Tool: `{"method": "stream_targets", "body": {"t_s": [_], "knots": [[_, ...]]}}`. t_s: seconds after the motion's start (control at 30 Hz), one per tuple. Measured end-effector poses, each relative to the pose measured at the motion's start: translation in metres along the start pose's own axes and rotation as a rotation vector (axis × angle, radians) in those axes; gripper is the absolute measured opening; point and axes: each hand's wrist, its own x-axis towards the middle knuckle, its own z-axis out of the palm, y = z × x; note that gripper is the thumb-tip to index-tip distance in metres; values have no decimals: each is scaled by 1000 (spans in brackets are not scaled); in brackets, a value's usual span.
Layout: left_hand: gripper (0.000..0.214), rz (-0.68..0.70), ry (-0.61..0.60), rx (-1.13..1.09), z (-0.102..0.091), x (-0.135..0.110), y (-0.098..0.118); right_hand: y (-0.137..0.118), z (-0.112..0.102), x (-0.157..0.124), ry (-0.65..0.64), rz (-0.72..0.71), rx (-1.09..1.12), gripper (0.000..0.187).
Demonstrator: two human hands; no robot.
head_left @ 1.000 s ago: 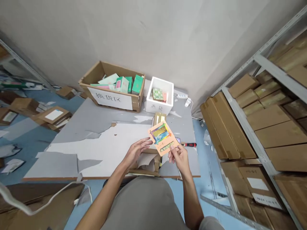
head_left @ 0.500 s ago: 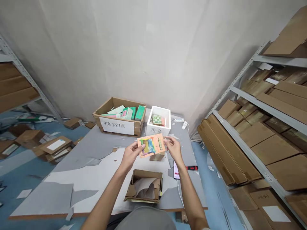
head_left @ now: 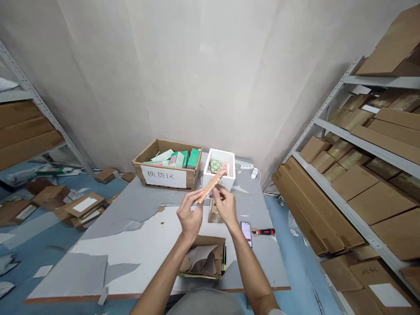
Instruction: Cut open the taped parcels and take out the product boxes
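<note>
My left hand (head_left: pixel 190 213) is closed on a flat peach-orange box (head_left: pixel 211 186), held above the table and turned so that its narrow edge faces me. The fingers of my right hand (head_left: pixel 225 205) are bent in and pinch at the box's near side; their tips are partly hidden. Below my hands, an opened cardboard box (head_left: pixel 205 258) with crumpled paper inside stands at the table's near edge. Behind my right hand sits a small brown carton (head_left: pixel 213 214), partly covered by it.
At the back stand a labelled cardboard box (head_left: pixel 164 176) of green and white packets and a white foam box (head_left: pixel 233 168). A phone (head_left: pixel 246 232) and a red-black handled tool (head_left: pixel 265 232) lie right. Shelves of cartons (head_left: pixel 377 201) flank the table (head_left: pixel 131 258).
The peach box has been tilted from showing its colourful printed face to edge-on. My right hand has moved left and in from the box's right end, closer to my left hand.
</note>
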Motion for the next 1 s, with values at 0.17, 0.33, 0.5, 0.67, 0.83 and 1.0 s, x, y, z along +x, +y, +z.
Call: {"method": "stream_targets", "body": {"t_s": [0.17, 0.33, 0.5, 0.67, 0.83, 1.0], "knots": [[25, 199, -231, 171, 0, -9, -8, 2, -2, -4, 6, 58, 110, 62], [29, 222, -436, 125, -11, -10, -1, 6, -16, -10, 52, 98, 211, 55], [58, -262, -311, -133, -22, -3, 14, 15, -32, -20, 9, 205, 302, 68], [64, -534, -338, -185, -19, 0, 10, 30, -30, -24, -55, 260, 337, 74], [57, -351, -183, -51, -15, -8, 1, 44, -23, -23, 121, 182, 243, 76], [26, 88, -120, 177, -15, -16, -6, 51, -11, -39, 149, 190, 189, 71]]}}
